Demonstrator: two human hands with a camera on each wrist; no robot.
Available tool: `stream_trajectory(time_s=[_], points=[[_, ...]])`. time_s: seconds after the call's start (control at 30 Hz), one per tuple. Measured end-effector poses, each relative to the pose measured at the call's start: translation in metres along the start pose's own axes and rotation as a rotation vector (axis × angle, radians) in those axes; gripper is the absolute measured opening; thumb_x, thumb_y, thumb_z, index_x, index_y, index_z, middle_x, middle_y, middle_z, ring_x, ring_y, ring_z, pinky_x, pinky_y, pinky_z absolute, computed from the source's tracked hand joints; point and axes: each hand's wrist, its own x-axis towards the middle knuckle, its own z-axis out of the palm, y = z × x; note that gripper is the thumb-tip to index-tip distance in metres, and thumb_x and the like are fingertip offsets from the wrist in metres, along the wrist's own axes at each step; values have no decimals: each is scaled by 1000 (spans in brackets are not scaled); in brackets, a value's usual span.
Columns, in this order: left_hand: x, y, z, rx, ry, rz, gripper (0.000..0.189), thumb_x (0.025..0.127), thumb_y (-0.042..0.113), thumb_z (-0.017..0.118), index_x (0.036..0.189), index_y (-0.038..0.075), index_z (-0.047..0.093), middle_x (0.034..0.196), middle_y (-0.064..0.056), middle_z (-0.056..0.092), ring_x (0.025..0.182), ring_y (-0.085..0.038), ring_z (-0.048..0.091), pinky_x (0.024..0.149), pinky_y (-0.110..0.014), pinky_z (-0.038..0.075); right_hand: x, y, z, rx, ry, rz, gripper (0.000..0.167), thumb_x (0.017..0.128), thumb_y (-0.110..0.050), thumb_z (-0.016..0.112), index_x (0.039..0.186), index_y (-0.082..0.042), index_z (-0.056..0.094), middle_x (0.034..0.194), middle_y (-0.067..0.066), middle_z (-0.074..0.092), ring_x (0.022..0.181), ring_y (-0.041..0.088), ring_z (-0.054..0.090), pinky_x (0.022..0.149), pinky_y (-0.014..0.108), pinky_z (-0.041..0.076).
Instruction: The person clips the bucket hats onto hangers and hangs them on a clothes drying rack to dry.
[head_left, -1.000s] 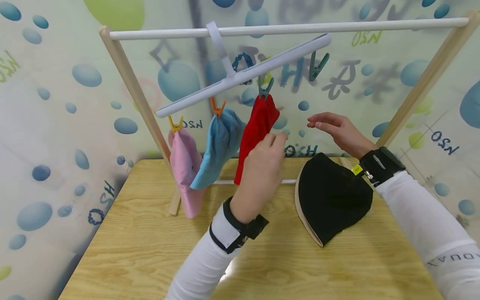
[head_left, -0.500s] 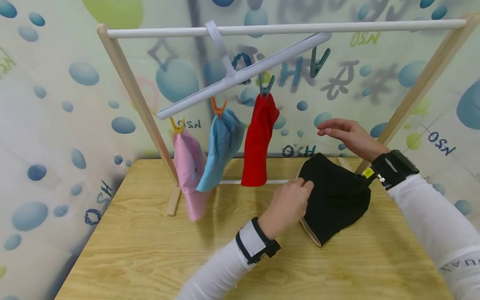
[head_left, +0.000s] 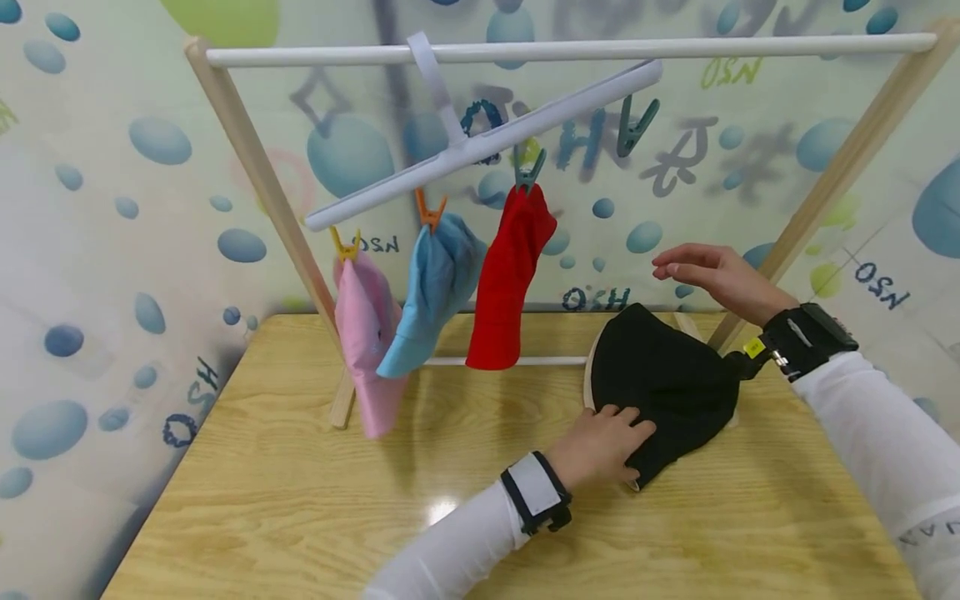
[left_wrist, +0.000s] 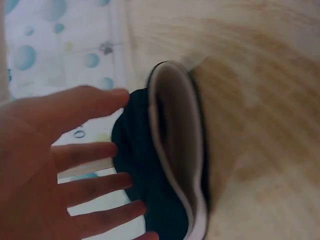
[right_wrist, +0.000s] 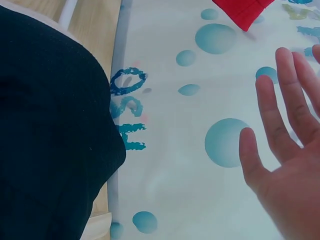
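Note:
A black hat (head_left: 671, 387) with a beige lining lies folded on the right of the wooden table. My left hand (head_left: 596, 446) is at its near left edge, fingers spread; in the left wrist view the fingers look straight beside the hat's opening (left_wrist: 175, 130), and whether they touch the cloth I cannot tell. Above the hat my right hand (head_left: 727, 279) hovers, fingers extended and holding nothing. A pink hat (head_left: 366, 333), a blue hat (head_left: 433, 292) and a red hat (head_left: 504, 292) hang folded from clothespins on a tilted white hanger (head_left: 480, 150).
The hanger hooks over the white rail (head_left: 675, 48) of a wooden-legged rack (head_left: 262, 175). A green clothespin (head_left: 633, 127) hangs at the hanger's raised right end with nothing in it. A patterned wall cloth (head_left: 240, 275) stands behind the table (head_left: 300, 517).
My left hand has moved from the red hat down and right to the black hat, its fingers spreading. My right hand has drifted slightly right and down. The hanging hats sway slightly.

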Motion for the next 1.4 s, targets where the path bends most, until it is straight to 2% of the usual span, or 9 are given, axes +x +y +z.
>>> stream_trajectory(time_s=[0.17, 0.4, 0.63, 0.77, 0.9, 0.97, 1.2, 1.3, 1.4], points=[[1, -1, 13, -21, -90, 30, 67, 84, 50, 70, 144, 34, 44, 144, 7, 42, 123, -14, 43, 94, -37, 41, -2, 2, 3, -14, 1, 13, 35, 102, -21, 49, 130, 0, 54, 115, -3, 61, 111, 11, 54, 95, 20, 40], [-9, -6, 21, 7, -164, 43, 58, 85, 45, 69, 139, 38, 49, 138, 10, 47, 116, -14, 45, 94, -40, 40, -7, 8, 3, 19, -28, -29, 32, 103, -15, 46, 129, 3, 53, 114, -3, 62, 109, 11, 54, 93, 17, 40], [-28, -29, 2, -43, -279, 56, 59, 80, 48, 75, 132, 32, 55, 133, 8, 49, 115, -15, 48, 90, -33, 42, -1, 4, 3, 38, -56, -63, 33, 104, -15, 44, 129, 4, 53, 114, -3, 62, 110, 10, 55, 94, 16, 40], [-37, -46, -5, -69, -298, 56, 49, 80, 47, 76, 122, 27, 61, 118, 7, 55, 101, -13, 54, 78, -27, 45, 5, 1, 2, 49, -66, -94, 33, 104, -16, 44, 129, 5, 52, 114, -2, 62, 110, 10, 55, 95, 18, 40], [-46, -58, -12, -34, -318, -10, 42, 79, 47, 77, 112, 24, 64, 104, 7, 56, 89, -12, 54, 69, -25, 45, 14, -9, 2, 133, -61, -152, 33, 104, -16, 42, 131, 2, 52, 115, 2, 62, 112, 12, 55, 95, 20, 41], [-47, -60, -15, 11, -329, -54, 44, 79, 47, 77, 113, 24, 64, 105, 7, 58, 92, -13, 56, 75, -29, 47, 20, -19, 0, 229, -43, -195, 33, 104, -15, 42, 132, 0, 51, 117, 4, 61, 114, 14, 54, 95, 21, 41], [-36, -42, -15, 245, -253, -209, 55, 80, 52, 73, 123, 21, 59, 118, 2, 62, 109, -22, 56, 92, -43, 42, 49, -80, -5, 544, 63, -341, 31, 102, -11, 46, 131, -3, 52, 127, 9, 55, 123, 21, 46, 99, 28, 38], [-25, -26, -13, 311, -200, -207, 60, 81, 55, 70, 130, 24, 54, 126, 2, 57, 114, -22, 52, 92, -42, 42, 60, -108, -2, 560, 82, -386, 31, 101, -12, 48, 131, -3, 51, 130, 11, 50, 126, 24, 41, 104, 33, 32], [-13, -12, -13, 305, -160, -159, 64, 82, 56, 69, 136, 27, 49, 126, 4, 55, 111, -19, 52, 86, -39, 44, 67, -125, 2, 534, 77, -429, 32, 101, -12, 49, 132, -3, 50, 132, 13, 47, 128, 28, 37, 109, 36, 26]])
